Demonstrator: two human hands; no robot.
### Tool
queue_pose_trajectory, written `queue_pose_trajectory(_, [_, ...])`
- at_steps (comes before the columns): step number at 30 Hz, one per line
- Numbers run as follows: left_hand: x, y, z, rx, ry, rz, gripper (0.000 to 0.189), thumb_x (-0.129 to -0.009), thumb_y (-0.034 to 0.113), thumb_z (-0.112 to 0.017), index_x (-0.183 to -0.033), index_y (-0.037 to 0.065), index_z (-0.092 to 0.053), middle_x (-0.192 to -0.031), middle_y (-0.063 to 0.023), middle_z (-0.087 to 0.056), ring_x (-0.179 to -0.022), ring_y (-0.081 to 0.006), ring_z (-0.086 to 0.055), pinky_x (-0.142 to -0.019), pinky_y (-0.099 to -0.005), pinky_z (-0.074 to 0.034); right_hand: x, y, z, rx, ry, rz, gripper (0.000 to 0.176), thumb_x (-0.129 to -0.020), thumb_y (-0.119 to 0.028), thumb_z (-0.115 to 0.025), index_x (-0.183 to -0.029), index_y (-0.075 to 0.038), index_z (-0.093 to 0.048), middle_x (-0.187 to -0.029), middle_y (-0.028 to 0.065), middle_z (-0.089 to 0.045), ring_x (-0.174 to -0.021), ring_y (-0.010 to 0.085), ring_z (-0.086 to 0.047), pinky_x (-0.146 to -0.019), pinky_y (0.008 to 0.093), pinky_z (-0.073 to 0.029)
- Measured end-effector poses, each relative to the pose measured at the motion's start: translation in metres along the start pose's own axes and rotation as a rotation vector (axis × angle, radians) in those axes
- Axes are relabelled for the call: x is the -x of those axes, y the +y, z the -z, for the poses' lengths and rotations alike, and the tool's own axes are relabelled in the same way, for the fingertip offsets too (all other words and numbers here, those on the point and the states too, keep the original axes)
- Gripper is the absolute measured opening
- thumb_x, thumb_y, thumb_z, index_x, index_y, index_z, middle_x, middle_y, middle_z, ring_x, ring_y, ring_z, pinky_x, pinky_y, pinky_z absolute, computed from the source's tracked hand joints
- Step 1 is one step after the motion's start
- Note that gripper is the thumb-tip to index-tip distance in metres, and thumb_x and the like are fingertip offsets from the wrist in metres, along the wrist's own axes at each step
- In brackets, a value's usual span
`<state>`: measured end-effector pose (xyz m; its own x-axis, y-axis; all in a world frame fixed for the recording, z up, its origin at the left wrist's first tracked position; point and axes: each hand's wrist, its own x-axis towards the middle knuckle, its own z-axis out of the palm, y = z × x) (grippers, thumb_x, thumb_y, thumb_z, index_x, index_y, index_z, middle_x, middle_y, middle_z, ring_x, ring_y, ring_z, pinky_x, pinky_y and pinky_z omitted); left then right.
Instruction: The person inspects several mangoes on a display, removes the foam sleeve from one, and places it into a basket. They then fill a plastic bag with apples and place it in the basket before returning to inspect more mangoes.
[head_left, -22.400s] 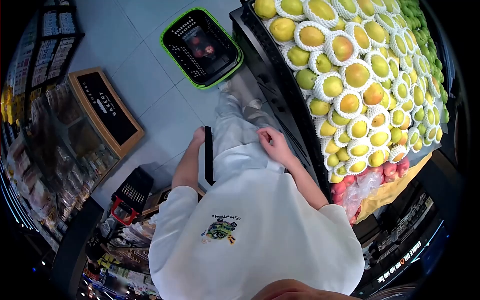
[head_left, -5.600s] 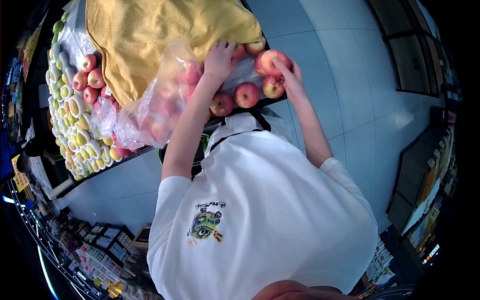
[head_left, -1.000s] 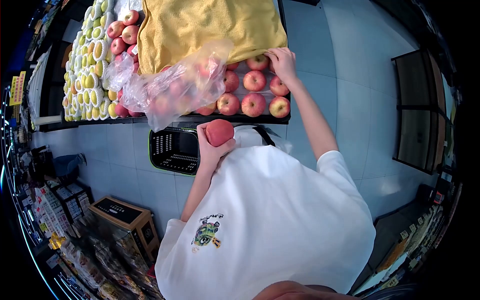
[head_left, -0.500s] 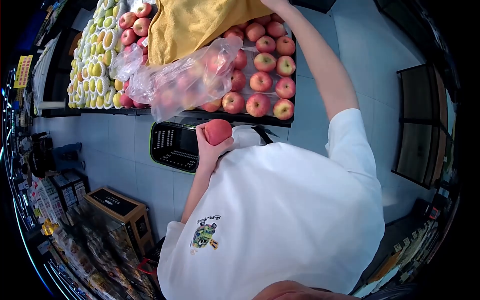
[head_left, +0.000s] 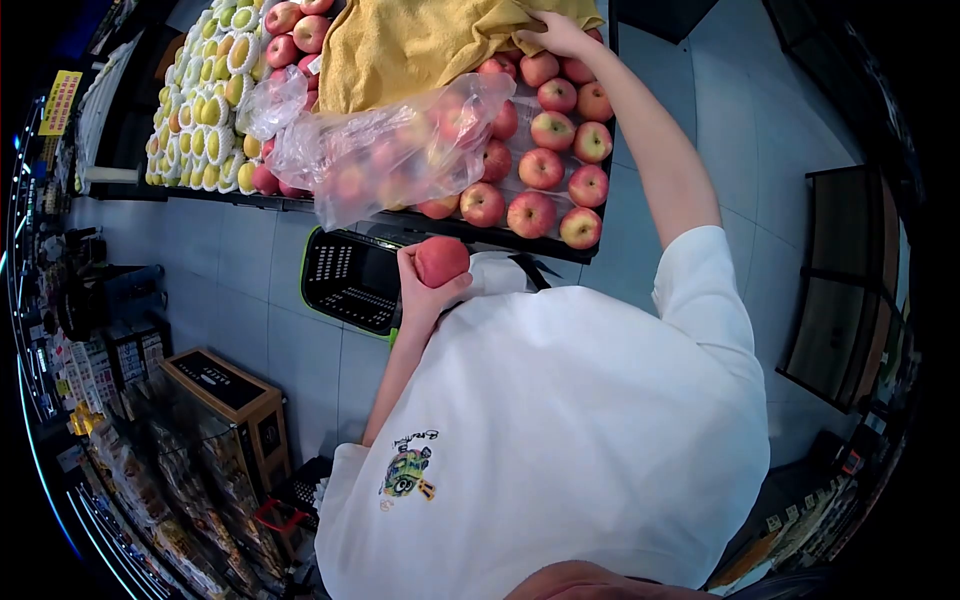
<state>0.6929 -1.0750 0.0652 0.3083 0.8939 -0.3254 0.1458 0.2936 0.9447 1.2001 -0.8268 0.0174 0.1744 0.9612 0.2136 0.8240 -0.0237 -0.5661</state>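
Note:
My left hand (head_left: 425, 295) is wrapped round a red apple (head_left: 441, 262), held in front of my chest just short of the display's near edge. At the far right of the display, my right hand (head_left: 556, 36) has its fingers at the edge of a yellow cloth (head_left: 400, 50) and grips it. That cloth lies bunched over part of the apples. Rows of red apples (head_left: 531, 214) sit below my right forearm. A clear plastic bag (head_left: 400, 160) covers more apples in the middle.
Pale fruit in foam nets (head_left: 200, 110) fills the display's left side. A black basket with a green rim (head_left: 310, 240) is below the near edge. A cardboard box (head_left: 225, 385) and packaged goods stand at lower left. A dark rack (head_left: 835, 285) stands at right.
My right hand has come back nearer to me, and more of it shows at the cloth. The view has shifted slightly. My left hand still holds the apple in about the same place.

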Motion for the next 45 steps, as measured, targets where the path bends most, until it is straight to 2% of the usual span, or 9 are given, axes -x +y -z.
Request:
queue_pose_trajectory(5, [-0.005, 0.001, -0.008, -0.058, -0.070, 0.019, 0.083, -0.064, 0.017, -0.097, -0.127, 0.008, -0.044, -0.123, -0.0111, -0.055, -0.112, -0.0212, -0.058, -0.099, -0.0374, -0.050, 0.084, -0.030, 0.017, 0.105, 0.449, -0.028, 0.066, -0.090, -0.041, -0.076, -0.145, -0.010, -0.055, -0.126, 0.0228, -0.061, -0.119, 0.0370, -0.064, -0.102, 0.0447, -0.052])
queue_pose_trajectory(9, [-0.015, 0.016, -0.030, -0.300, -0.190, -0.078, 0.084, -0.065, 0.020, -0.098, -0.127, 0.008, -0.043, -0.124, -0.0126, -0.056, -0.114, -0.0231, -0.059, -0.100, -0.0382, -0.050, 0.152, -0.068, 0.009, -0.397, 0.246, -0.082, 0.035, -0.093, -0.023, -0.072, -0.123, -0.007, -0.067, -0.111, 0.0146, -0.063, -0.098, 0.0272, -0.067, -0.092, 0.0405, -0.055])
queue_pose_trajectory(16, [-0.027, 0.012, -0.058, -0.418, -0.436, -0.222, 0.086, -0.066, 0.022, -0.098, -0.129, 0.007, -0.042, -0.123, -0.0179, -0.061, -0.117, -0.0293, -0.063, -0.101, -0.0416, -0.052, 0.250, -0.107, -0.024, 0.102, 0.314, -0.099, 0.038, -0.092, -0.030, -0.075, -0.125, -0.012, -0.068, -0.123, 0.0121, -0.061, -0.115, 0.0352, -0.060, -0.101, 0.0452, -0.050])
queue_pose_trajectory(24, [-0.024, 0.012, -0.061, -0.510, -0.512, -0.243, 0.086, -0.067, 0.022, -0.098, -0.130, 0.007, -0.042, -0.125, -0.0185, -0.062, -0.118, -0.0321, -0.064, -0.102, -0.0421, -0.052, 0.252, -0.095, -0.033, -0.082, 0.352, -0.067, 0.039, -0.095, -0.029, -0.074, -0.128, -0.009, -0.067, -0.127, 0.0126, -0.061, -0.116, 0.0362, -0.059, -0.101, 0.0459, -0.049])
queue_pose_trajectory(30, [-0.012, 0.028, -0.052, -0.512, -0.337, -0.190, 0.088, -0.067, 0.018, -0.097, -0.136, 0.005, -0.044, -0.130, -0.0183, -0.061, -0.121, -0.0318, -0.063, -0.104, -0.0417, -0.052, 0.252, -0.148, -0.029, -0.323, 0.478, -0.060, 0.038, -0.100, -0.023, -0.070, -0.131, -0.002, -0.063, -0.124, 0.0182, -0.066, -0.115, 0.0379, -0.065, -0.099, 0.0426, -0.053])
queue_pose_trajectory(34, [-0.018, 0.031, -0.040, -0.550, -0.108, -0.437, 0.090, -0.065, 0.016, -0.097, -0.140, 0.003, -0.047, -0.132, -0.0172, -0.061, -0.120, -0.0310, -0.064, -0.105, -0.0411, -0.051, 0.284, -0.257, -0.018, -0.968, -0.091, -0.126, 0.042, -0.106, -0.020, -0.065, -0.142, -0.002, -0.056, -0.136, 0.0112, -0.065, -0.118, 0.0187, -0.066, -0.099, 0.0317, -0.054])
queue_pose_trajectory(35, [-0.019, 0.032, -0.036, -0.578, -0.059, -0.524, 0.091, -0.064, 0.016, -0.097, -0.140, 0.003, -0.048, -0.133, -0.0166, -0.061, -0.120, -0.0300, -0.064, -0.106, -0.0417, -0.051, 0.289, -0.269, -0.028, -0.785, -0.109, 0.085, 0.047, -0.103, -0.022, -0.068, -0.143, -0.003, -0.054, -0.136, 0.0106, -0.063, -0.125, 0.0200, -0.061, -0.106, 0.0339, -0.050])
queue_pose_trajectory(41, [-0.035, 0.059, 0.000, -0.863, -0.223, -0.657, 0.102, -0.065, 0.030, -0.100, -0.148, 0.005, -0.046, -0.146, -0.0168, -0.050, -0.138, -0.0332, -0.047, -0.115, -0.0460, -0.040, 0.288, -0.287, -0.062, -1.189, -0.105, -0.163, 0.044, -0.101, -0.027, -0.070, -0.136, -0.003, -0.060, -0.125, 0.0083, -0.067, -0.120, 0.0157, -0.060, -0.108, 0.0326, -0.046])
queue_pose_trajectory(45, [-0.072, 0.056, 0.047, -0.555, 0.530, -0.660, 0.111, -0.073, 0.040, -0.096, -0.156, 0.002, -0.034, -0.154, -0.0178, -0.036, -0.142, -0.0335, -0.039, -0.121, -0.0473, -0.029, 0.280, -0.268, -0.069, -1.371, -0.121, -0.356, 0.033, -0.108, -0.027, -0.059, -0.128, -0.003, -0.067, -0.123, 0.0060, -0.068, -0.116, 0.0128, -0.061, -0.105, 0.0283, -0.045])
